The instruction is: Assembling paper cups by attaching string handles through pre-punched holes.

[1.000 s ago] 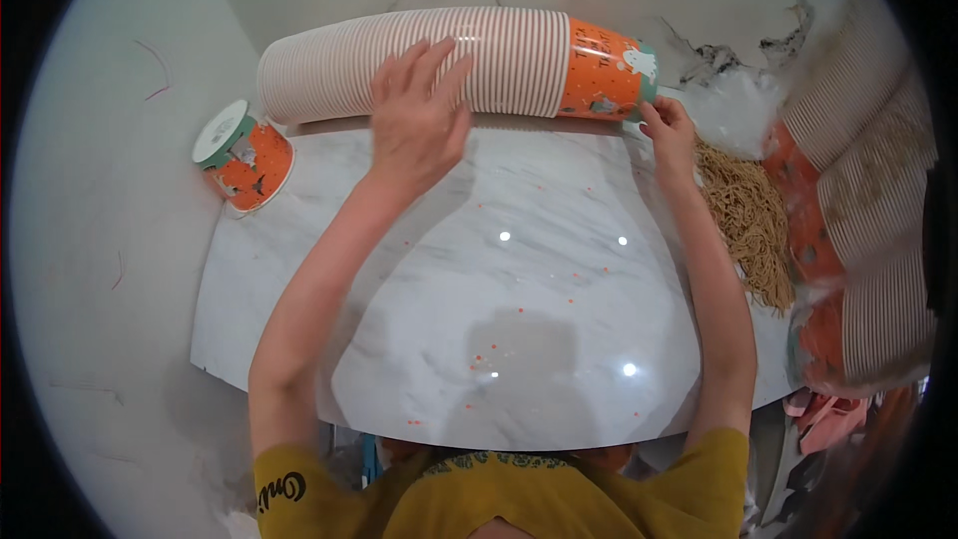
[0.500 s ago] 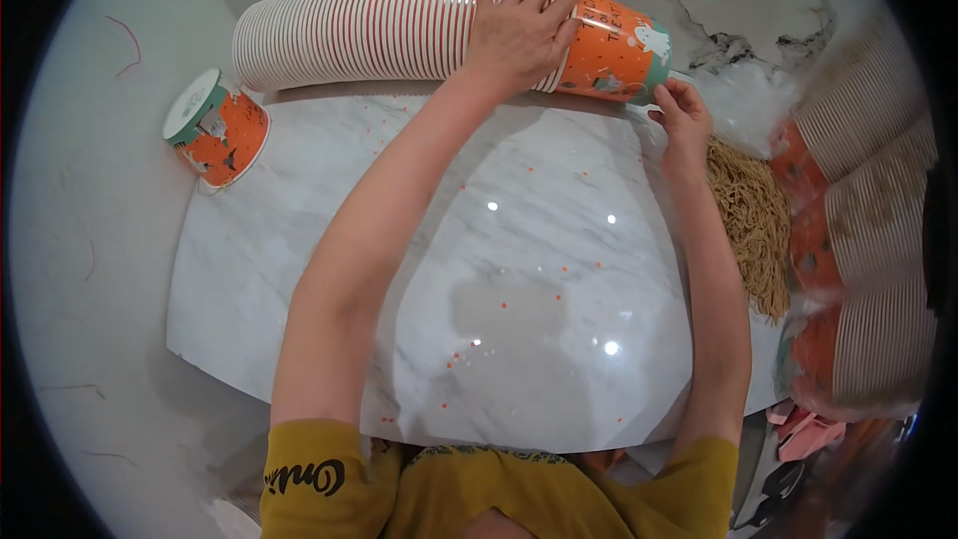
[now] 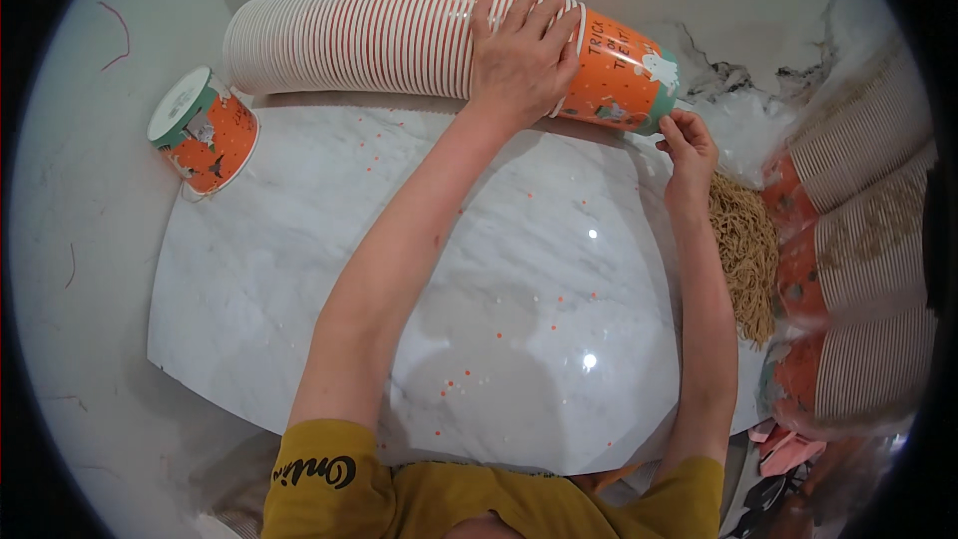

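A long stack of nested paper cups (image 3: 349, 40) lies on its side across the far part of the table, white rims showing in a row. My left hand (image 3: 524, 65) is laid over its right part, fingers spread and curved over the rims. At the right end the outermost cup (image 3: 614, 75) shows its orange printed side and green base. The thumb and fingertips of my right hand (image 3: 689, 145) pinch together at that base's edge. A separate paper cup (image 3: 210, 135) of the same print sits tilted at the table's left edge, its white base facing up.
On the right lie brown crinkled strands (image 3: 743, 260), clear plastic film (image 3: 733, 140) and several wrapped cup stacks (image 3: 868, 260). Small orange and white dots are scattered over the marbled tabletop (image 3: 559, 210). A pink item (image 3: 793, 451) shows below the stacks.
The view has shifted slightly, so the table sits a little lower. Both hands keep their places on the cup stack; the right hand stays at the end cup's base.
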`<state>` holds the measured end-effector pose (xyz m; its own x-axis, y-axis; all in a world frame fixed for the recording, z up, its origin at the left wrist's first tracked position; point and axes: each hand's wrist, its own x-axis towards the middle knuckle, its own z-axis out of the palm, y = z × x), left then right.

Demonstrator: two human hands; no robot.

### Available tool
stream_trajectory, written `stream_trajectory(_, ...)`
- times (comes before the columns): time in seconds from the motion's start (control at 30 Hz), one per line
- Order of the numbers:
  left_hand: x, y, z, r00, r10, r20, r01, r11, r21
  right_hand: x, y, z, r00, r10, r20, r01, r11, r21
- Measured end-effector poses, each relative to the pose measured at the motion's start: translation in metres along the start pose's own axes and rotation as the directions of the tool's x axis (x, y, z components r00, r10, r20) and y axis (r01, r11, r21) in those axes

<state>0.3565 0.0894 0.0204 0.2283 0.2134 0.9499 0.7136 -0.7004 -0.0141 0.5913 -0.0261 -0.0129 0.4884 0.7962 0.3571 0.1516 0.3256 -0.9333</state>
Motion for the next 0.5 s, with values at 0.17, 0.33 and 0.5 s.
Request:
stream_trajectory(0.17,0.005,0.003,0.007,1.000,0.013,0.012,-0.012,0.999,-0.053,0.009,0.008,-0.014,0.999,0.040,-0.032,-0.039,0.999,0.025)
stream_trajectory(0.33,0.007,0.010,0.014,1.000,0.000,-0.022,0.000,1.000,0.006,0.018,0.002,-0.043,0.992,0.033,-0.119,-0.021,0.995,0.102)
stream_trajectory(0.5,0.004,0.005,0.017,0.999,0.035,-0.008,-0.035,0.997,0.065,0.029,0.001,-0.082,0.986,0.054,-0.159,-0.022,0.981,0.193)
